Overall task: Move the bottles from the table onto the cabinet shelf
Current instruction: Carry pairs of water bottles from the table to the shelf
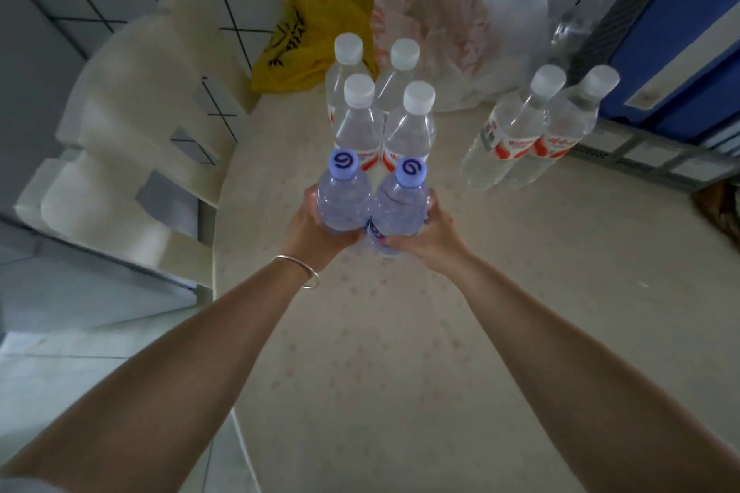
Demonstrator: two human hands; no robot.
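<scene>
Two clear bottles with blue caps stand side by side at the middle of the table [400, 352]. My left hand [310, 228] grips the left blue-capped bottle [344, 198] round its body. My right hand [426, 236] grips the right blue-capped bottle [400, 208] the same way. Right behind them stand several white-capped bottles with red labels [408, 128] in a tight group. Two more white-capped bottles [520, 132] stand farther right. The cabinet shelf is not in view.
A yellow plastic bag [304, 40] and a large white and pink bag [452, 12] lie at the table's far edge by the tiled wall. A white plastic chair [132, 124] stands on the left. A blue box [680, 32] sits at the far right.
</scene>
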